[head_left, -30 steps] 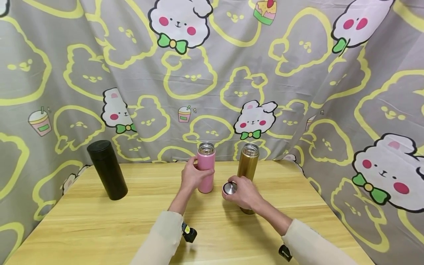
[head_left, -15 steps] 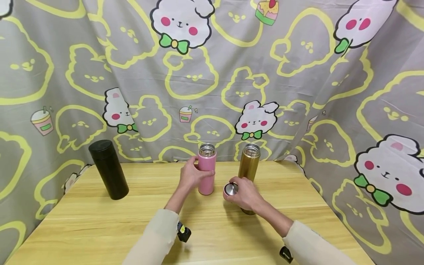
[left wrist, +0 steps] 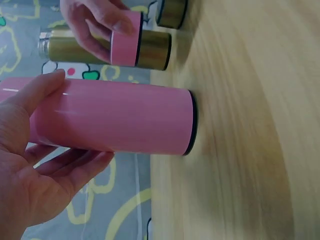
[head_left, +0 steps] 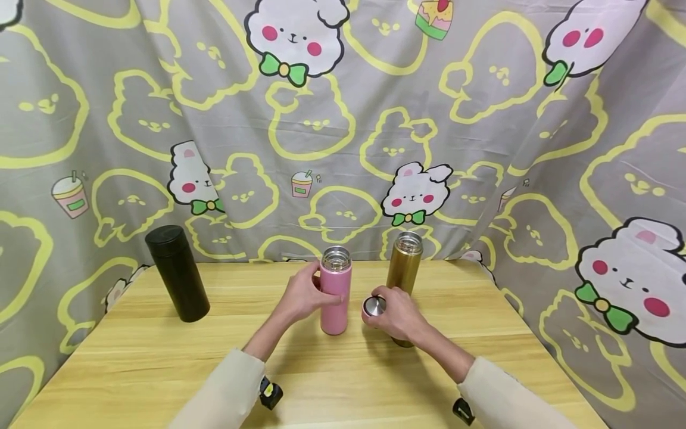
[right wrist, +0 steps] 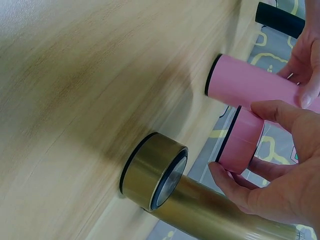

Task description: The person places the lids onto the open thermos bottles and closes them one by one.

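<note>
My left hand grips a pink thermos bottle round its side, thumb across the front. The bottle is upright with a bare steel mouth, its black-edged base low at the tabletop. In my right hand is a pink lid, pinched between thumb and fingers, its silver inner face upward. Behind that hand stands a gold thermos bottle, also without a lid, partly covered by the hand. A gold lid rests on the table, inner face up; the right hand hides it in the head view.
A black thermos bottle with its lid on stands at the left of the wooden table. A grey patterned curtain hangs along the table's back and right side.
My left hand has drawn the pink bottle toward me, slowly at first and then further. The right hand with the pink lid has hardly moved.
</note>
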The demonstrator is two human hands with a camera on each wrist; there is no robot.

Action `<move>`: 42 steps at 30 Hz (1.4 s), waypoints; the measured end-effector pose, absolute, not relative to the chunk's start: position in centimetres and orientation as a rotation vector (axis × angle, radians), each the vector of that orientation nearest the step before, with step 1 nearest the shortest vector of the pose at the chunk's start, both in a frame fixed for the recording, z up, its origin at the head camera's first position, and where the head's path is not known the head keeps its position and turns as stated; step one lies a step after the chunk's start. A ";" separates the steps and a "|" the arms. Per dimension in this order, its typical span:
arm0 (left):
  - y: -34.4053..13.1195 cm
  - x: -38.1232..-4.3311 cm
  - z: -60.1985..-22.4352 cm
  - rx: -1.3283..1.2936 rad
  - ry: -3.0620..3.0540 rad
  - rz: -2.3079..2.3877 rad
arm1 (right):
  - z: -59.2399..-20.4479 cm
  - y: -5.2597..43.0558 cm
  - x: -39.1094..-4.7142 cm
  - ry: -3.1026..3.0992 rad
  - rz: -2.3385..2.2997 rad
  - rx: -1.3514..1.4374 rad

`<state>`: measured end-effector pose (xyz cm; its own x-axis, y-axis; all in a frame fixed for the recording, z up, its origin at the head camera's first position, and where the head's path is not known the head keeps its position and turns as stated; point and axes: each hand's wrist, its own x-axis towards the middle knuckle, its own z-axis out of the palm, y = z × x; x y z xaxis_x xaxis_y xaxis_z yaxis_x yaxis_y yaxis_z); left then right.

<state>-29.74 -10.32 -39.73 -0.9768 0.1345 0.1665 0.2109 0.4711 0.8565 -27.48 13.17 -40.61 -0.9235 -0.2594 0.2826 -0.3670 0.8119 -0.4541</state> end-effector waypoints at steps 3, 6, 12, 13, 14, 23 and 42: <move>-10.6 -29.1 -39.7 -0.336 -2.646 -1.551 | -40.7 13.1 -27.5 -2.795 0.752 0.492; -10.8 -28.6 -39.7 -0.357 -2.660 -1.549 | -40.7 13.1 -27.5 -2.799 0.748 0.494; -11.2 -28.1 -39.7 -0.386 -2.670 -1.581 | -40.8 13.1 -27.4 -2.812 0.765 0.475; -11.3 -28.1 -39.7 -0.389 -2.670 -1.588 | -40.9 13.1 -27.3 -2.815 0.767 0.472; -11.3 -28.1 -39.8 -0.390 -2.671 -1.592 | -40.9 13.1 -27.3 -2.817 0.769 0.470; -11.4 -28.4 -40.2 -0.380 -2.667 -1.620 | -40.4 13.4 -27.5 -2.800 0.803 0.468; -11.3 -28.3 -40.5 -0.292 -2.641 -1.668 | -34.9 13.6 -28.4 -2.843 0.859 0.482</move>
<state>-28.27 -11.26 -40.49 -0.9827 0.1542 0.1024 0.1588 0.4176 0.8947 -28.36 13.65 -34.87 -0.9401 -0.2636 0.2160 -0.3391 0.7867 -0.5158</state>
